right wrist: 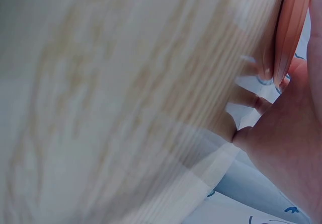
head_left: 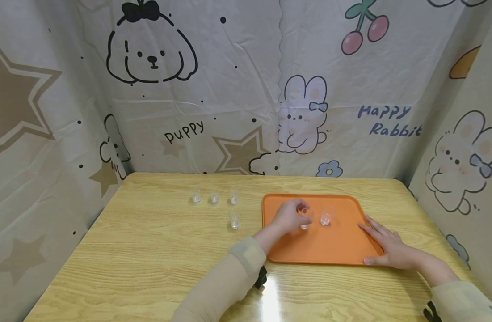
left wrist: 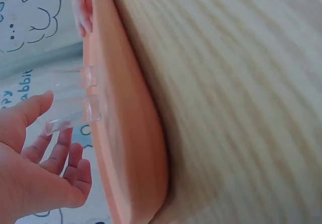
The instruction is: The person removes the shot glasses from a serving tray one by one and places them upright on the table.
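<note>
Two small clear shot glasses stand upright on an orange tray (head_left: 322,248). My left hand (head_left: 289,217) reaches over the tray and pinches the left shot glass (head_left: 305,226) near its rim; in the left wrist view, thumb and fingertip sit on opposite sides of that glass (left wrist: 75,116), whose base is at the tray surface. Just to its right is the other shot glass (head_left: 325,218), untouched. My right hand (head_left: 392,248) rests at the tray's right edge, fingers spread and straight over the rim. In the right wrist view, the right hand (right wrist: 282,128) is beside the tray edge (right wrist: 292,27).
Left of the tray, several more shot glasses stand on the wooden table (head_left: 149,250): a back row including one glass (head_left: 215,197), plus a single glass (head_left: 234,220) in front. Printed cloth (head_left: 229,89) hangs behind the table and along both sides.
</note>
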Demonstrator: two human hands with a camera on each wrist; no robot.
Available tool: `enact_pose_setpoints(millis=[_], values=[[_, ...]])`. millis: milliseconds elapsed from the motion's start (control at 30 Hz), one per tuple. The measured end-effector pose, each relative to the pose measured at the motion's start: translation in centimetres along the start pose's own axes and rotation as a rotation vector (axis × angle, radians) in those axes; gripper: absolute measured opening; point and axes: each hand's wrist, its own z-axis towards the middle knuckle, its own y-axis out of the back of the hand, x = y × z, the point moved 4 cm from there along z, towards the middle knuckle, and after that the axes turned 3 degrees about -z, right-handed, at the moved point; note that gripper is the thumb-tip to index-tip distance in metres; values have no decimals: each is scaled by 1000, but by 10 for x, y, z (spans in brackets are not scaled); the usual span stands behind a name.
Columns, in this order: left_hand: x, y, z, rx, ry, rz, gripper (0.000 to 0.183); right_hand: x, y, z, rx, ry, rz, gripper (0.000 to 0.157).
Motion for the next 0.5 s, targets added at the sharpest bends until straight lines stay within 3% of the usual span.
enact_pose_setpoints(millis=[367,500], values=[[-16,28,-15,17,-103,41,34,0,1,0,-5,10,2,86],[-21,43,-20,17,-97,4,34,1,1,0,-7,9,-10,85]])
